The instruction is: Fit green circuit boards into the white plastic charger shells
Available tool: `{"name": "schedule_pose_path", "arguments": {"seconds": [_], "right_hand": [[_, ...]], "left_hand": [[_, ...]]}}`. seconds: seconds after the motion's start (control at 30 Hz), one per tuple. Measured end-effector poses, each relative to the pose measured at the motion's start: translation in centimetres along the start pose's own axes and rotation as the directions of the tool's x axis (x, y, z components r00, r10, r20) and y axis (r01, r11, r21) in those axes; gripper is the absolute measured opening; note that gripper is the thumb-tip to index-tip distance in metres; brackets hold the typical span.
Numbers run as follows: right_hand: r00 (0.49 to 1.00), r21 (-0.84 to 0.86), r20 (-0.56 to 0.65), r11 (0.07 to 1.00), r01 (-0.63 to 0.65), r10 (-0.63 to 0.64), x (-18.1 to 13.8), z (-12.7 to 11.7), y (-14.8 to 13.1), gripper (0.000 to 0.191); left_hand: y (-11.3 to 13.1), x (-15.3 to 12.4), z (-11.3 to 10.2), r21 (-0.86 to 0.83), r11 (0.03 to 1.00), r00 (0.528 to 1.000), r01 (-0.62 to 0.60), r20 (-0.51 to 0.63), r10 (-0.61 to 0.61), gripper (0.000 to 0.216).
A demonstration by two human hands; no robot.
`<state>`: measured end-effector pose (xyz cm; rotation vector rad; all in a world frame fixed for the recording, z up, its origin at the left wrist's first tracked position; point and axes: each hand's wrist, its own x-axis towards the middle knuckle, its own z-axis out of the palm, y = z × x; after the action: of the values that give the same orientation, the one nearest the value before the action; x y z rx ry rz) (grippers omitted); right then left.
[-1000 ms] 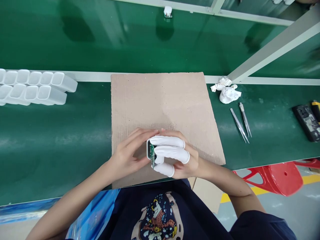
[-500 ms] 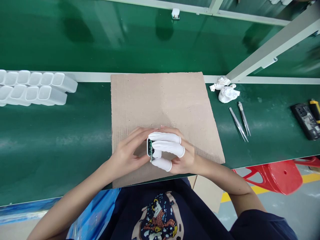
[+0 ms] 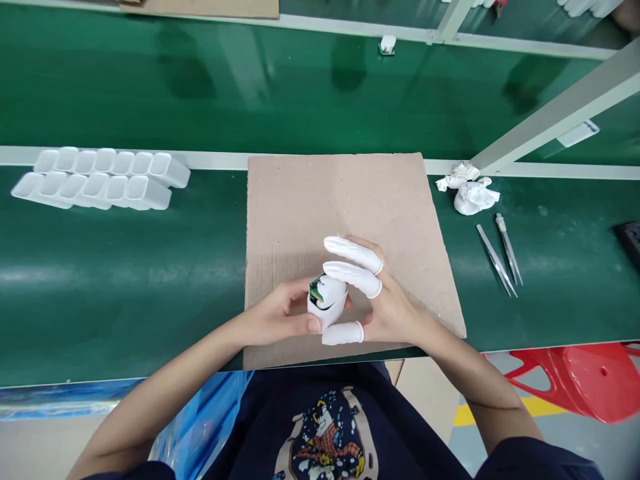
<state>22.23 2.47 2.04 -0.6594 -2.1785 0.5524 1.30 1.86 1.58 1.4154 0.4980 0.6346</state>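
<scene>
white case (image 3: 330, 305), frame centre, green board (image 3: 316, 291) inside mostly hidden; pinched in left hand (image 3: 277, 319) grip; right hand (image 3: 387, 308) grip beside it, closure impossible to tell.

Bright, even light from overhead, barely a shadow on the cardboard (image 3: 350, 200). A pale sheen streaks the near green belt (image 3: 125, 267) at left, and dark smeared reflections sit on the far belt (image 3: 250, 87). The white casing (image 3: 330, 303) nearly blows out. Straight lines bow toward the edges, and the red stool (image 3: 590, 380) at near right looks soft.
</scene>
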Motion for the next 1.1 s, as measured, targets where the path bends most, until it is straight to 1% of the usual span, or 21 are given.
{"name": "schedule_pose_path", "arguments": {"seconds": [0.07, 0.13, 0.2, 0.33, 0.43, 0.6, 0.8, 1.0, 1.1], "right_hand": [[1.0, -0.005, 0.026, 1.0, -0.003, 0.004, -0.1, 0.2, -0.2, 0.081], [1.0, -0.015, 0.027, 1.0, -0.007, 0.007, -0.2, 0.3, -0.3, 0.083], [1.0, -0.019, 0.008, 1.0, -0.012, 0.013, -0.2, 0.4, -0.4, 0.081], [0.999, -0.016, -0.025, 1.0, -0.022, 0.021, -0.2, 0.5, -0.6, 0.073], [0.999, -0.02, -0.044, 1.0, -0.009, 0.008, -0.3, 0.6, -0.6, 0.071], [0.998, -0.001, -0.062, 1.0, 0.005, -0.005, -0.5, 0.7, -0.5, 0.071], [0.993, 0.015, -0.11, 0.999, 0.042, -0.04, -0.2, 0.8, -0.4, 0.064], [0.994, 0.05, -0.1, 0.998, 0.039, -0.034, -0.2, 0.8, -0.5, 0.063], [0.996, 0.065, -0.087, 0.998, 0.025, -0.019, -0.2, 0.8, -0.6, 0.062]], "left_hand": [[0.0, 0.1, 0.0, -0.112, 0.993, 0.999, 0.036, 0.036, -0.033, 0.049], [-0.2, 0.2, 0.0, -0.195, 0.979, 0.997, 0.063, 0.065, -0.052, 0.05], [-0.4, 0.3, 0.1, -0.255, 0.963, 0.994, 0.09, 0.085, -0.07, 0.054], [-1.1, 0.0, 0.2, -0.347, 0.927, 0.989, 0.141, 0.088, -0.117, 0.056], [-1.4, -0.2, 0.1, -0.37, 0.915, 0.987, 0.158, 0.097, -0.132, 0.055], [-1.4, -0.1, 0.1, -0.394, 0.906, 0.987, 0.152, 0.111, -0.118, 0.052], [-1.4, 0.0, 0.2, -0.423, 0.894, 0.987, 0.149, 0.118, -0.108, 0.05], [-1.4, -0.1, 0.2, -0.4, 0.901, 0.985, 0.166, 0.114, -0.131, 0.053], [-1.2, 0.0, 0.2, -0.409, 0.897, 0.984, 0.166, 0.124, -0.126, 0.05]]}}
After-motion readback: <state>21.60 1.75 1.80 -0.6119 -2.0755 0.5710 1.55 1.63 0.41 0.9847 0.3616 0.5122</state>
